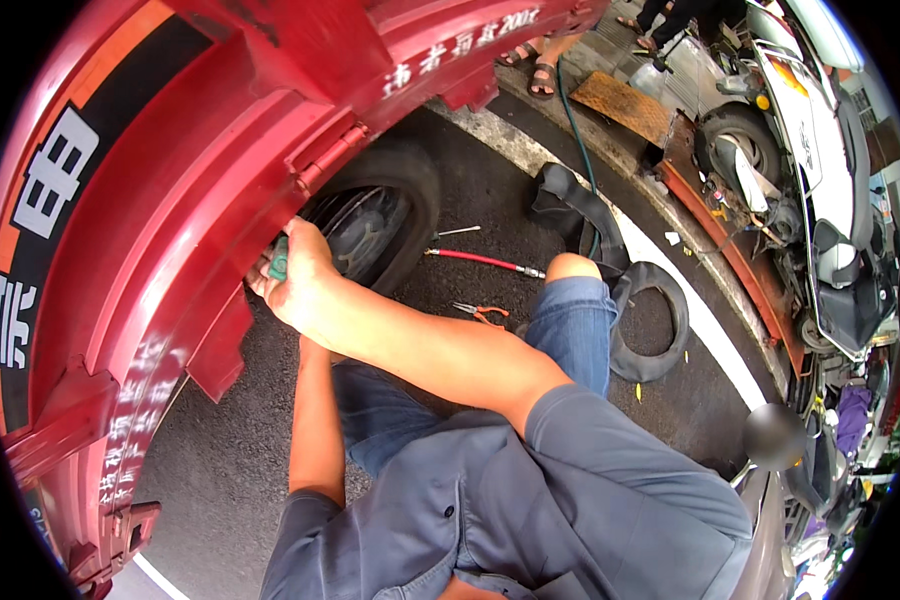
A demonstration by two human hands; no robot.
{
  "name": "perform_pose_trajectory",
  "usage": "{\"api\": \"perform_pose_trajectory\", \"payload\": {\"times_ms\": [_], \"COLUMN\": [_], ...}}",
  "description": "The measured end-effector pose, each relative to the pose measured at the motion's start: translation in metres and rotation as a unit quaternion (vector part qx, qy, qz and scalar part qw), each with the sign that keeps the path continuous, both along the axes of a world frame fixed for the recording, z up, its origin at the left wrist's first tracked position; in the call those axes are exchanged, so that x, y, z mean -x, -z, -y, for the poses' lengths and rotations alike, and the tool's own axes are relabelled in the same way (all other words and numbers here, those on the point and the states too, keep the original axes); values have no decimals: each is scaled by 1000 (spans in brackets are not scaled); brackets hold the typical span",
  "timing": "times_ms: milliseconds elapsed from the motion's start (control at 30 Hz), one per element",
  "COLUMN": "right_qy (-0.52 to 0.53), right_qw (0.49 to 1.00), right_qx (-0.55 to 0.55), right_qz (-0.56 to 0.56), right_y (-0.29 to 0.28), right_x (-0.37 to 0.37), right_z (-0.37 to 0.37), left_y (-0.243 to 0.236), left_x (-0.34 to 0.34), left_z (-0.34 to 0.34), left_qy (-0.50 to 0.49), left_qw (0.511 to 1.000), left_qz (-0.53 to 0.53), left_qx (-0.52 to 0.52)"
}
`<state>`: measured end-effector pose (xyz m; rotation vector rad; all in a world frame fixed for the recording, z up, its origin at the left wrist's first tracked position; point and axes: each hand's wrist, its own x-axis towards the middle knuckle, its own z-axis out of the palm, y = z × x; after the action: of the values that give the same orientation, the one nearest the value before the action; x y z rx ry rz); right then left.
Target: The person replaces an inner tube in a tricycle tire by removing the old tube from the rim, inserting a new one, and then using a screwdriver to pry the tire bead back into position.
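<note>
My right hand (300, 275) grips a green-handled tool (279, 258) at the lower edge of the red vehicle body (170, 250), close to a wheel with a black tyre (405, 220). My left forearm rises beneath the right arm to the same spot; that hand is mostly hidden behind the right one, so I cannot tell what its fingers do. On the asphalt near my knee lie orange-handled pliers (478, 312), a red hose with metal ends (475, 260) and a thin metal tool (460, 231).
An inner tube (670, 330) and black rubber piece (560, 195) lie right of my knee (575, 280). Beyond are a green hose (582, 140), rusty plate (610, 100), orange metal rail (745, 290), parked scooters (835, 200) and other people's feet (542, 80).
</note>
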<state>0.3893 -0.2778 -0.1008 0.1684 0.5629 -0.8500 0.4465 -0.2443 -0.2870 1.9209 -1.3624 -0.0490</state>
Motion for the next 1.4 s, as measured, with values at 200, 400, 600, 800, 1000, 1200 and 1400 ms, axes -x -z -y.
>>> {"api": "perform_pose_trajectory", "payload": {"times_ms": [200, 400, 600, 800, 1000, 1200, 1400], "right_qy": [10, -47, -93, -168, -244, -291, -330], "right_qw": [998, 999, 994, 962, 960, 948, 942], "right_qx": [-59, -7, 19, 196, 134, 70, 69], "right_qz": [-5, -13, -49, 91, -39, -109, 9], "right_y": [0, 3, 9, 46, 37, 25, 28], "right_x": [-16, -2, -8, -20, -22, -16, -6], "right_z": [-4, 6, -1, 8, 5, 12, 13], "left_y": [-8, -99, -171, -234, -228, -218, -220], "left_x": [-15, 26, 86, 78, 45, 44, 50], "left_z": [-7, -54, -110, -19, -6, 10, 9], "left_qy": [-19, -3, -113, -129, -116, -174, -189], "left_qw": [999, 911, 966, 937, 912, 891, 874], "left_qz": [-26, -368, -49, 214, 337, 378, 403], "left_qx": [0, 187, 227, 244, 204, 183, 195]}}
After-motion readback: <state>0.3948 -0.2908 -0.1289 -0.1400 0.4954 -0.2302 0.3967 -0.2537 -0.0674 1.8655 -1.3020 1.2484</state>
